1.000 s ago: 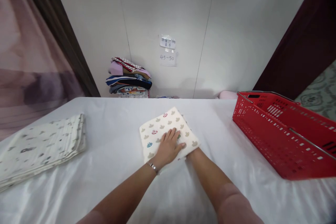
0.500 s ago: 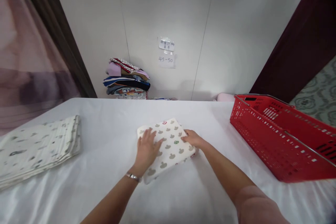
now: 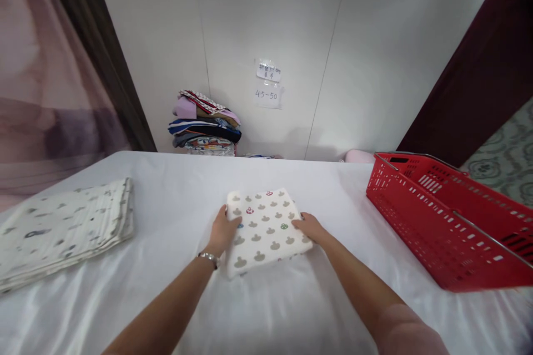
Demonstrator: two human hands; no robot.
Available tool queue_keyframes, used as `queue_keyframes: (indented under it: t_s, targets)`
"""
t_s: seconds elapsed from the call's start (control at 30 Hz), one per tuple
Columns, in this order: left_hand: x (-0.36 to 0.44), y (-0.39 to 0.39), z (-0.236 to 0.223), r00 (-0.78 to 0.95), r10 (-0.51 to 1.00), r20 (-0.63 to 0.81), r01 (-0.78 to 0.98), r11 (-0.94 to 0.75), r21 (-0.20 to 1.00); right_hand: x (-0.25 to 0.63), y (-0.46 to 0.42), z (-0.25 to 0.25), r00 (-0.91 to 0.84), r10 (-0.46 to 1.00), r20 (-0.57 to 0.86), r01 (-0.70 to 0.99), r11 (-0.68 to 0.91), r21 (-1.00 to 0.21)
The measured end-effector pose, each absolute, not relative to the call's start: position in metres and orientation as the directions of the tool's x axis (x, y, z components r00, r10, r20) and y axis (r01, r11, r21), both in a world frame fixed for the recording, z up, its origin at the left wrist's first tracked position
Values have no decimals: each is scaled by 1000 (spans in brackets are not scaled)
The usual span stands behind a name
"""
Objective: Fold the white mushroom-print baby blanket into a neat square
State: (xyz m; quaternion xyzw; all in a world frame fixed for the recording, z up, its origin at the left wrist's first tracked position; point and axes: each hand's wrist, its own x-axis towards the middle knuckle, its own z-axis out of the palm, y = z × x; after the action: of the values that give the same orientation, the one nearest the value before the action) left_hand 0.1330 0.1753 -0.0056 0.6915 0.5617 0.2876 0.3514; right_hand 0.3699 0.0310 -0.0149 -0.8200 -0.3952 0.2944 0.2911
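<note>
Head view only, one frame to work from. We see both of our hands on a folded patterned cloth point(image 3: 264, 230), cream with small mushroom-like prints, lying flat on the white-covered table point(image 3: 266, 310). Left hand point(image 3: 222, 230) sits at the cloth's left edge, fingers curled against the side and thumb on top; looks like a loose clasp on the edge, not a tight pinch, though the underside of the fingers is hidden so we cannot tell how far they wrap. Bracelet point(image 3: 208, 257) on that wrist. Right hand point(image 3: 310, 227) rests at the cloth's right edge, fingers laid flat on the top corner, pressing down rather than gripping. Hands on opposite edges, so we judge they square up the fold and keep the layers from sliding apart.

Well to the left of the left hand: a stack of pale folded cloths point(image 3: 62, 230) with grey prints, edges aligned, likely kept apart as a finished pile. Right of the right hand, apart from it: a red plastic basket point(image 3: 441, 222), open top tilted toward us; contents not visible. Beyond the grip, against the wall: a heap of folded coloured clothes point(image 3: 204, 125), and a paper note point(image 3: 268, 83) taped above it; writing too small except "45-50".
</note>
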Motion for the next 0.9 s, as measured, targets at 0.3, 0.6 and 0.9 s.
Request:
queue_keyframes:
  t_s: [0.3, 0.6, 0.9]
  targets:
    - [98, 232, 39, 507, 853, 127, 700, -493, 516, 333, -2, -41, 444, 883, -152, 345, -325, -881]
    - [80, 88, -4, 679, 560, 475, 459, -828, 322, 383, 74, -3, 387, 915, -113, 371, -267, -890]
    - [20, 96, -10, 791, 522, 319, 469, -853, 230, 335, 2, -24, 287, 933, -218, 406, -324, -855]
